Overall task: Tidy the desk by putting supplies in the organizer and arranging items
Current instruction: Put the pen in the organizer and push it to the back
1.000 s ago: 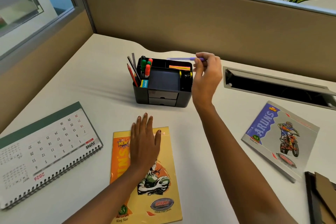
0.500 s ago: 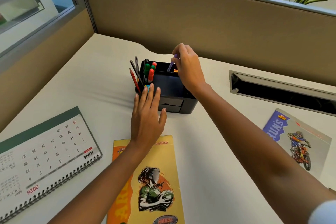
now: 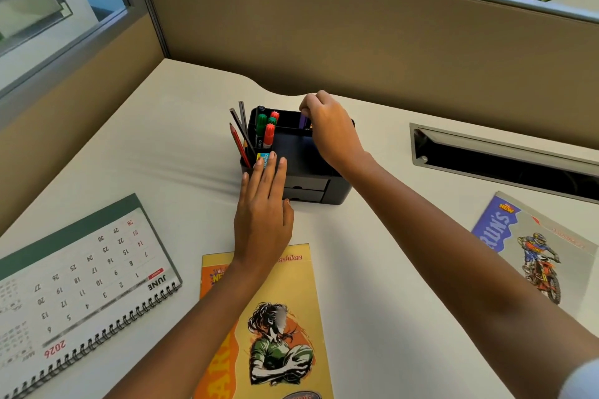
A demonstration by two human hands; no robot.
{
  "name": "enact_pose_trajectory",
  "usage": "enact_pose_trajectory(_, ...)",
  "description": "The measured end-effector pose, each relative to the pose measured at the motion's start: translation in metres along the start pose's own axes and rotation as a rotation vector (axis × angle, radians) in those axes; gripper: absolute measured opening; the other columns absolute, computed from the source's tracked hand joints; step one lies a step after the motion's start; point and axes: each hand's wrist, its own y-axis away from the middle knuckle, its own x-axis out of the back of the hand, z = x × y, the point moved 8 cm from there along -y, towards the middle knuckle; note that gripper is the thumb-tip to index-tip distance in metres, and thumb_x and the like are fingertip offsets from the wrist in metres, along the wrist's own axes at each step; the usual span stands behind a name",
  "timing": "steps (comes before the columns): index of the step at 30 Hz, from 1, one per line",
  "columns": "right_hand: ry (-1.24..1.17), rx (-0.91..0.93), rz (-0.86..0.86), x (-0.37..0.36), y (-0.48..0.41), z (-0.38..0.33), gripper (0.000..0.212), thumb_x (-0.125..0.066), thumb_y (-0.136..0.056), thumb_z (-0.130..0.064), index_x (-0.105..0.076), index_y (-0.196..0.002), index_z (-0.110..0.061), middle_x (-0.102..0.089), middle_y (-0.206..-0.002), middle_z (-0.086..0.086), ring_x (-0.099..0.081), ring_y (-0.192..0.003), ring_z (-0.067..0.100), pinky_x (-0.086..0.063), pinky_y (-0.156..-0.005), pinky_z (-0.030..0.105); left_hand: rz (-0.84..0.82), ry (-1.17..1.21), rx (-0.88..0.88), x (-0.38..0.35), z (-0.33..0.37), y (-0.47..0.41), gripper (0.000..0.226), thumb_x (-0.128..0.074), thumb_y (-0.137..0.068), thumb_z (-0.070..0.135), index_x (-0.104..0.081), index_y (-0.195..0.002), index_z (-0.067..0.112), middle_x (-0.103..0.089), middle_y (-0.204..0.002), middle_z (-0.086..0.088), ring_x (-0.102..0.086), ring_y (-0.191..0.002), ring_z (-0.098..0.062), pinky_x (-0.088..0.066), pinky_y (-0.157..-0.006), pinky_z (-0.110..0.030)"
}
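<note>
Pinching purple pen [image 3: 303, 120] upright above organizer's [image 3: 337, 195] far compartment with right hand [image 3: 330, 130], bracing near front with open left hand [image 3: 264, 211].

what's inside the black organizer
In the organizer: green and red markers, pencils, a yellow-blue box and a purple pen in a back slot, pinched by the right-hand grip, which hides the back right compartments; the shut drawers hide their contents.

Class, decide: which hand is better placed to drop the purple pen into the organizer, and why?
Right. The right hand pinches the purple pen over the back compartment of the organizer; the left hand presses flat against its front.
</note>
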Motion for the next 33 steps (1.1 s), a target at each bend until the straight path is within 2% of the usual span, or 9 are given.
enact_pose_trajectory(6, -0.012, -0.002, 0.052, 0.005, 0.008, 0.001, 0.010, -0.058, -0.092, -0.009, -0.061, -0.099, -0.002, -0.062, -0.098, 0.014, -0.057, -0.085, 0.022, -0.037, -0.064, 0.022, 0.010, -0.014, -0.007, 0.000, 0.001, 0.001, 0.064, -0.050, -0.087, 0.010, -0.026, -0.147, 0.009, -0.027, -0.154, -0.009, -0.021, -0.143, -0.025, -0.027, -0.114, -0.046)
enact_pose_trajectory(13, -0.003, 0.018, 0.037, 0.008, 0.009, 0.002, 0.017, -0.062, -0.088, -0.006, -0.061, -0.105, -0.002, -0.062, -0.101, 0.015, -0.059, -0.087, 0.025, -0.038, -0.066, 0.021, 0.007, 0.021, 0.006, -0.003, 0.000, 0.002, 0.059, -0.044, -0.092, 0.017, -0.025, -0.148, 0.011, -0.026, -0.154, -0.006, -0.018, -0.144, -0.022, -0.027, -0.114, -0.045)
enact_pose_trajectory(17, -0.071, -0.032, 0.127, 0.021, 0.009, 0.005, 0.018, -0.059, -0.091, -0.005, -0.060, -0.108, -0.003, -0.062, -0.102, 0.014, -0.062, -0.087, 0.023, -0.052, -0.069, 0.027, 0.018, 0.148, 0.025, -0.001, -0.002, 0.000, 0.051, -0.038, -0.099, 0.030, -0.028, -0.147, 0.015, -0.027, -0.154, -0.001, -0.013, -0.145, -0.015, -0.021, -0.117, -0.039)
enact_pose_trajectory(20, -0.216, -0.176, 0.261, 0.041, 0.021, 0.019, 0.015, -0.055, -0.091, -0.001, -0.061, -0.104, -0.002, -0.063, -0.099, 0.012, -0.060, -0.084, 0.017, -0.044, -0.071, 0.014, 0.042, 0.415, 0.080, 0.007, -0.002, 0.000, 0.045, -0.035, -0.100, 0.029, -0.037, -0.143, 0.018, -0.030, -0.152, 0.005, -0.015, -0.144, -0.008, -0.020, -0.115, -0.025)
enact_pose_trajectory(23, -0.310, -0.405, 0.365, 0.051, 0.052, 0.045, 0.014, -0.055, -0.091, -0.004, -0.061, -0.104, -0.005, -0.064, -0.098, 0.008, -0.059, -0.085, 0.015, -0.037, -0.070, 0.000, 0.215, 0.609, 0.188, 0.030, -0.016, 0.003, 0.032, -0.040, -0.099, 0.022, -0.053, -0.128, 0.015, -0.049, -0.136, 0.002, -0.040, -0.130, -0.008, -0.034, -0.105, -0.016)
enact_pose_trajectory(25, -0.329, -0.541, 0.370, 0.047, 0.077, 0.060, 0.017, -0.058, -0.090, -0.005, -0.060, -0.106, -0.007, -0.064, -0.097, 0.008, -0.058, -0.083, 0.013, -0.038, -0.066, 0.000, 0.382, 0.627, 0.294, 0.046, -0.032, 0.005, 0.023, -0.043, -0.098, 0.016, -0.056, -0.117, 0.009, -0.056, -0.119, -0.004, -0.052, -0.109, -0.011, -0.041, -0.088, -0.009)
enact_pose_trajectory(27, -0.340, -0.650, 0.314, 0.037, 0.097, 0.072, 0.021, -0.062, -0.088, -0.010, -0.057, -0.109, -0.009, -0.064, -0.096, 0.008, -0.059, -0.082, 0.015, -0.040, -0.066, 0.004, 0.461, 0.622, 0.464, 0.051, -0.054, 0.004, 0.021, -0.046, -0.097, 0.015, -0.053, -0.114, 0.005, -0.054, -0.113, -0.007, -0.053, -0.099, -0.013, -0.040, -0.074, -0.004)
enact_pose_trajectory(30, -0.374, -0.784, 0.201, 0.020, 0.115, 0.083, 0.029, -0.062, -0.090, -0.024, -0.056, -0.114, -0.009, -0.065, -0.097, 0.009, -0.062, -0.086, 0.019, -0.050, -0.073, 0.022, 0.284, 0.580, 0.705, 0.033, -0.088, -0.010, 0.026, -0.041, -0.098, 0.015, -0.056, -0.117, 0.008, -0.058, -0.120, -0.010, -0.056, -0.106, -0.022, -0.045, -0.081, -0.019)
enact_pose_trajectory(33, -0.383, -0.822, 0.135, 0.015, 0.116, 0.086, 0.030, -0.061, -0.090, -0.031, -0.060, -0.110, -0.008, -0.067, -0.099, 0.009, -0.061, -0.085, 0.017, -0.050, -0.074, 0.025, -0.004, 0.637, 0.825, 0.007, -0.103, -0.025, 0.034, -0.035, -0.099, 0.020, -0.061, -0.117, 0.011, -0.063, -0.120, -0.011, -0.058, -0.107, -0.029, -0.049, -0.093, -0.039)
